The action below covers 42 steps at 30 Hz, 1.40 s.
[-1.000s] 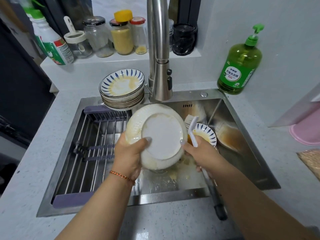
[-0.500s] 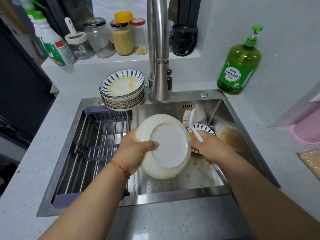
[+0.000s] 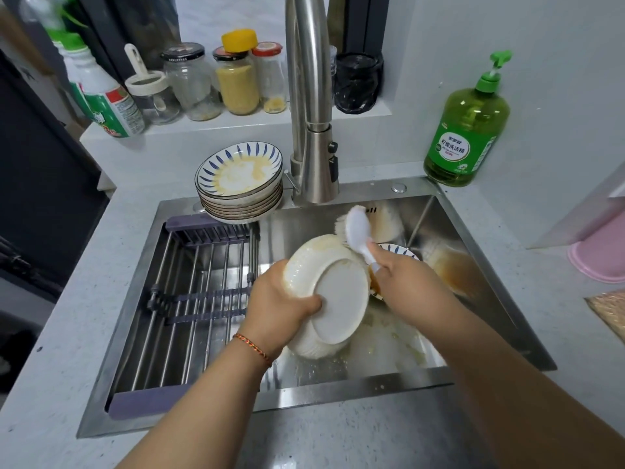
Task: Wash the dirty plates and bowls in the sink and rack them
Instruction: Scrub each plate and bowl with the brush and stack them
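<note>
My left hand (image 3: 277, 304) grips the white plate (image 3: 333, 299), underside up, over the sink (image 3: 473, 299). My right hand (image 3: 402, 279), at its three o'clock, clasps the brush (image 3: 358, 231), bristles at twelve.

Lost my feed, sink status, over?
Left hand grips white plate, underside up. Right hand holds dish brush at its far rim. Drying rack bare; dirty stack waiting.

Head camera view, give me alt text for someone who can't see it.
Over a steel sink, a left hand grips a tilted white plate, underside up, while the right hand holds a white brush at its rim. Dirty plates are stacked beside the faucet.
</note>
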{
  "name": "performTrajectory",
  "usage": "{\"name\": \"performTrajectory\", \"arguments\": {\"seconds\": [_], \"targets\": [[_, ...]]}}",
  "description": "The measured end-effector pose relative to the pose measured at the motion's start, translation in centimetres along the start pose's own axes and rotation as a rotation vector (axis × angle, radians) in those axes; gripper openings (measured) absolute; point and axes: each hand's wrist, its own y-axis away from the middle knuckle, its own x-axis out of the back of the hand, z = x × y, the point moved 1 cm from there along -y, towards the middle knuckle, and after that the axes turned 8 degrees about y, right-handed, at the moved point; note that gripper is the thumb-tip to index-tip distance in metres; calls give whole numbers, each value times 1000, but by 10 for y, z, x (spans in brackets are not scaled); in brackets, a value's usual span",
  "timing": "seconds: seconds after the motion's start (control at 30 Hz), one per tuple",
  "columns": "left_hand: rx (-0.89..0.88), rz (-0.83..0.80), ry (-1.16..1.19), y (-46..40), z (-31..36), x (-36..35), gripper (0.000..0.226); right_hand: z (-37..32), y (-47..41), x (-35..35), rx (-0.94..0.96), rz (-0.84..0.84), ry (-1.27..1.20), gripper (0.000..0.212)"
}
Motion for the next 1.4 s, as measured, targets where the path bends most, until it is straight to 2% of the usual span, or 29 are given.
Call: {"name": "performTrajectory", "arguments": {"seconds": [0.1,0.2,0.33,0.5,0.6,0.67,0.77,0.87,0.97,1.03,1.1,1.17,1.3,1.4], "targets": [[-2,42,29,-1,0,6,49,7,-1,-1,-51,-76,51,48],[25,87,92,-7,-2,6,45,-3,10,-10,43,-15,-68,48],[68,109,233,-11,-3,10,43,-5,18,-15,16,14,14,48],[74,165,322,-17,3,16,40,-12,32,-32,125,-127,210,60],[61,163,310,-19,4,23,41,-4,28,-31,61,-184,211,66],[54,118,292,-17,4,19,41,-6,16,-26,20,-116,196,65],[52,73,363,-13,7,6,35,-25,8,-18,108,-40,252,61],[66,115,457,-17,9,14,36,-29,22,-19,178,-134,279,66],[44,118,427,-21,7,28,45,-13,23,-16,98,-219,248,67],[31,98,404,-19,8,26,46,-12,11,-11,80,-128,260,62],[29,89,406,-18,11,20,43,-23,-1,-10,140,-49,297,70],[32,110,447,-19,14,16,38,-32,-2,-11,168,-68,282,76],[10,189,443,-25,21,31,36,-24,21,-16,174,-203,248,66],[24,142,418,-25,21,30,43,-18,-1,-7,82,-101,377,65]]}}
